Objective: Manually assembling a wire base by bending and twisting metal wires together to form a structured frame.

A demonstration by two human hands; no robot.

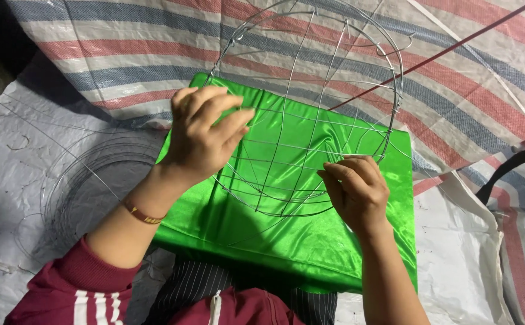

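A round basket-shaped wire frame (310, 72) of thin metal rings and ribs is held tilted above a shiny green cloth (286, 241) that covers my lap. My left hand (202, 135) grips the frame's left side, fingers curled over the wires. My right hand (356, 189) pinches a wire at the frame's lower right, fingertips closed together on it.
A coil of thin loose wire (75, 180) lies on the white sheet to the left. A red, blue and white striped tarp (473, 66) covers the ground behind. A dark strap (509, 168) lies at the right edge.
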